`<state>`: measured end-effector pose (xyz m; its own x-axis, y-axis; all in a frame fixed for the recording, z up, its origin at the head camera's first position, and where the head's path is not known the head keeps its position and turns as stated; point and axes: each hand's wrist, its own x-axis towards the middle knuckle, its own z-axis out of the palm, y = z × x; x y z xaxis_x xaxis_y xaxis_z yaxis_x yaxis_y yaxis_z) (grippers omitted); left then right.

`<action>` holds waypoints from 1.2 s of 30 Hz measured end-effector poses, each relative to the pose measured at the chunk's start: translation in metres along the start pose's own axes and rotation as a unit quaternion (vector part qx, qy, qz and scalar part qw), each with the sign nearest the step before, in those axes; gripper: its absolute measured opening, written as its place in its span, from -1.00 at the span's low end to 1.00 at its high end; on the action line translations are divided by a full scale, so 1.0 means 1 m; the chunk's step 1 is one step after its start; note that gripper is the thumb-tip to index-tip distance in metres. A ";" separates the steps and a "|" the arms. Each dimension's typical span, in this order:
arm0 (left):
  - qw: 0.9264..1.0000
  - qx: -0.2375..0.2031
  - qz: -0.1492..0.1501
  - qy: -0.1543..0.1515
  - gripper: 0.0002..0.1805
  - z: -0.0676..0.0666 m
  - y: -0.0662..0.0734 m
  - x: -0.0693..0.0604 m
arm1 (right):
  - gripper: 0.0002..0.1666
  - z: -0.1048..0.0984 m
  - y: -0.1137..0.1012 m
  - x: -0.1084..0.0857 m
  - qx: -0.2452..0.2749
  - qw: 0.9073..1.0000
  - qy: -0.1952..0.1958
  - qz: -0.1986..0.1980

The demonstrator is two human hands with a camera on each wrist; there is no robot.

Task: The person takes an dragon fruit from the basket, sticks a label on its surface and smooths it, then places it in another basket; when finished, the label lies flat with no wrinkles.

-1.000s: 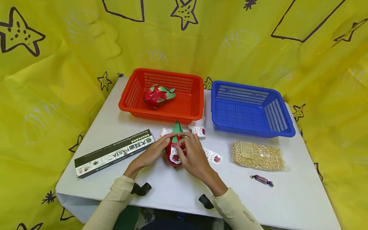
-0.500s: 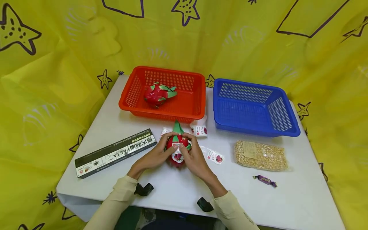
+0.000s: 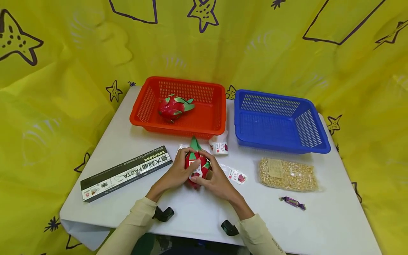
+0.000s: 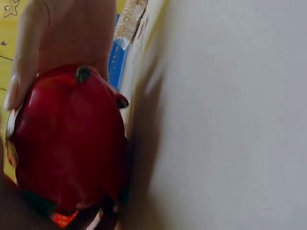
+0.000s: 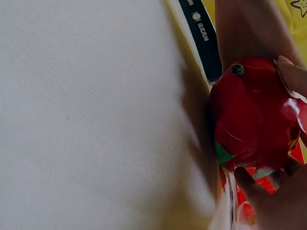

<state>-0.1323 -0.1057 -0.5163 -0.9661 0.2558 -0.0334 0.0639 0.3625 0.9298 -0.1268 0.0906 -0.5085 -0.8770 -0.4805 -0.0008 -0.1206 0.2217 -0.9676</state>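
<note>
Between my two hands, near the middle of the white table, is a red dragon fruit (image 3: 204, 162) with green leaf tips pointing away from me. A white label (image 3: 197, 171) printed with a dragon fruit lies on its upper side. My left hand (image 3: 173, 176) curls round the fruit's left side, its thumb on the label. From the right, my right hand (image 3: 220, 181) grips it, thumb near the label's lower part. In the left wrist view the fruit's round red end (image 4: 72, 139) faces the camera. The right wrist view shows fingers (image 5: 261, 191) under the fruit's side.
A red basket (image 3: 178, 131) at the back holds another dragon fruit (image 3: 173, 109). Right of it stands a blue basket (image 3: 280, 146). Loose labels (image 3: 237, 176) and a small packet (image 3: 219, 147) lie nearby. A pasta box (image 3: 127, 173), a bag of corn kernels (image 3: 288, 175) and a purple candy (image 3: 292, 202) flank the hands.
Both hands have come from fingertips over the label to a grip round the fruit's sides. The right thumb has slid down the label; the fruit has turned slightly.
</note>
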 end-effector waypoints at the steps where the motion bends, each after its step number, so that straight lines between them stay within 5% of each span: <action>1: 1.000 0.012 -0.010 0.010 -0.46 0.002 0.001 0.000 | 0.09 0.000 0.001 0.000 0.001 1.000 0.001 0.003; 4: 0.998 0.040 -0.030 0.039 -0.41 0.007 0.000 0.001 | 0.08 0.002 0.004 0.000 -0.003 1.000 0.005 0.005; 7: 0.998 0.022 -0.030 0.044 -0.45 0.008 -0.003 0.000 | 0.05 0.004 0.008 0.001 -0.004 1.000 0.009 0.000; 14: 0.997 -0.064 0.024 -0.048 -0.32 -0.002 -0.024 -0.014 | -0.19 0.004 0.016 -0.001 -0.018 1.000 0.014 -0.018; 24: 0.996 0.029 0.080 -0.018 -0.44 -0.001 -0.021 -0.011 | -0.07 -0.013 0.018 0.002 -0.039 0.999 -0.005 -0.029; 29: 0.997 0.062 0.039 -0.031 -0.38 -0.001 -0.010 -0.006 | -0.06 -0.014 0.015 0.002 -0.025 0.999 -0.004 -0.024; 36: 0.995 0.101 -0.007 -0.005 -0.44 -0.002 0.005 0.001 | -0.01 -0.010 0.010 0.005 -0.035 0.999 0.003 -0.013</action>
<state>-0.1336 -0.1057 -0.5111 -0.9648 0.2581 -0.0510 0.0998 0.5384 0.8367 -0.1371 0.0986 -0.5154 -0.8757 -0.4821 0.0250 -0.1748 0.2684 -0.9473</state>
